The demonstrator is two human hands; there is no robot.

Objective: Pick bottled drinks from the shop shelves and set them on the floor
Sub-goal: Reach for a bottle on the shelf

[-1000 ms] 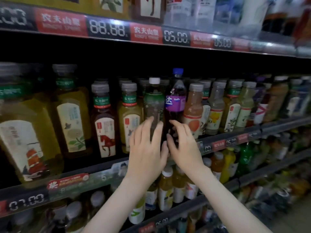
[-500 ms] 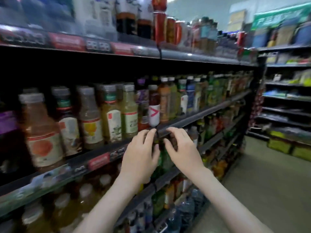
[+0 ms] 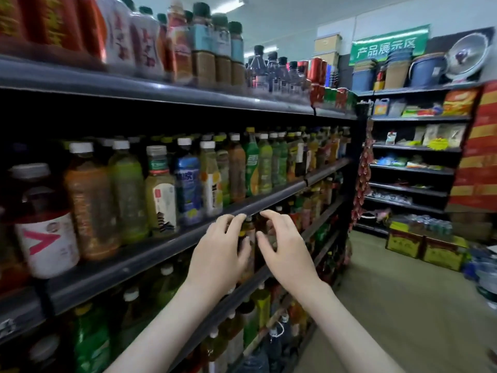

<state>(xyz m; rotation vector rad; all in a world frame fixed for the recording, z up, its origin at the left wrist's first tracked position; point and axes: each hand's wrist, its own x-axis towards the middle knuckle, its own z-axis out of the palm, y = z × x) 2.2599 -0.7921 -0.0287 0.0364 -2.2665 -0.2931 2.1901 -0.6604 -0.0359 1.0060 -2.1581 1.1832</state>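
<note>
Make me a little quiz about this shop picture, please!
1. True or false: the left hand and the right hand are both held up in front of the drink shelves.
2. Pick one: what colour is the sign high on the back wall? A red, B green, C purple.
3. Fill the gap: the yellow boxes at the end of the aisle stand on the ___.

Key: 1 true. 2 B. 3 floor.
</note>
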